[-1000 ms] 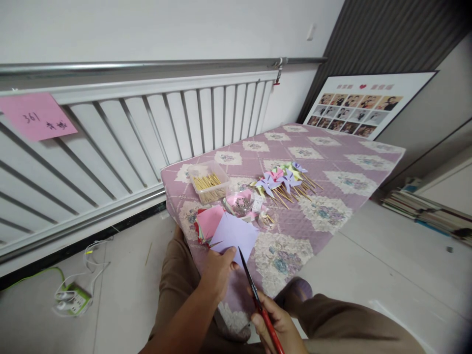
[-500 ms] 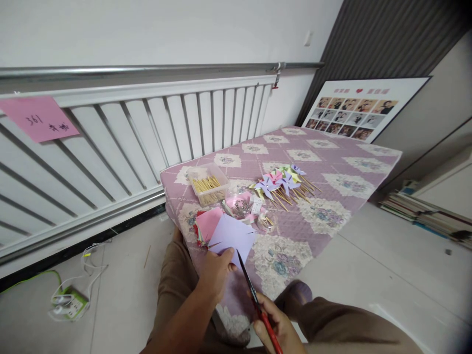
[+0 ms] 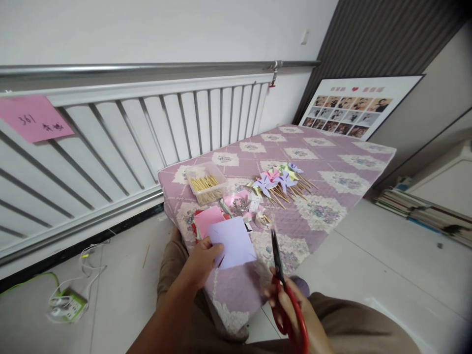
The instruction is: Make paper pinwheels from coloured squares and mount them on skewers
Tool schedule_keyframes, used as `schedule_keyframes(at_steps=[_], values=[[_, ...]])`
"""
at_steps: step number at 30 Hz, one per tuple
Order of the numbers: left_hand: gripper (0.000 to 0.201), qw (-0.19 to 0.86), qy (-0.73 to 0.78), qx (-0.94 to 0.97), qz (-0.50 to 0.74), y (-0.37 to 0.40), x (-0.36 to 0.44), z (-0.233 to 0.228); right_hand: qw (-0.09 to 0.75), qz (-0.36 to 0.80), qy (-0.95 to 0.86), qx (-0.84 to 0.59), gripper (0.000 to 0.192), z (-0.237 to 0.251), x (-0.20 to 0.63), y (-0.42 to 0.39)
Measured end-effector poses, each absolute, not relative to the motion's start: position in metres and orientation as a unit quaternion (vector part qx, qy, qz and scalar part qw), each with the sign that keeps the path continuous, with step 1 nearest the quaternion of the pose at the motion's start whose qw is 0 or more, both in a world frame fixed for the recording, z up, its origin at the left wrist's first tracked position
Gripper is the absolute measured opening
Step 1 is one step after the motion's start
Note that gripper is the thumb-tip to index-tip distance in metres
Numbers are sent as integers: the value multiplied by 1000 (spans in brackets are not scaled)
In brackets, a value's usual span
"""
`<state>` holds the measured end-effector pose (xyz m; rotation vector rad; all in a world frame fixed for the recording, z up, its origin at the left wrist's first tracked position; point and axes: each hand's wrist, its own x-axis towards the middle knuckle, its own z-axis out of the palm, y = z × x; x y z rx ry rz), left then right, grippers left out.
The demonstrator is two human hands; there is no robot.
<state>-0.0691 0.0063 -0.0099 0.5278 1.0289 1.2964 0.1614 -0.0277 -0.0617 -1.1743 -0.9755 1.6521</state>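
The left hand [image 3: 201, 260] pinches the lower left edge of a square lavender paper sheet [image 3: 233, 242], held flat over the purple quilted mattress [image 3: 332, 162]. Just right of it, the right hand [image 3: 295, 309] grips red-handled scissors [image 3: 285, 300], their blades together and pointing up.

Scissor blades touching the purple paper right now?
No. The red-handled scissors in the right hand point up, clear to the right of the purple paper square that the left hand holds by its corner.
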Motion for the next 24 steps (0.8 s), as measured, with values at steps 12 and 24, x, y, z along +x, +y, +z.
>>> schedule_keyframes(at_steps=[12, 24], values=[[26, 710, 415, 333, 461, -6, -68, -17, 478, 690, -341, -423, 42, -15, 112, -16], [32, 725, 329, 153, 586, -21, -14, -33, 577, 635, -288, -425, 38, -17, 94, -11]])
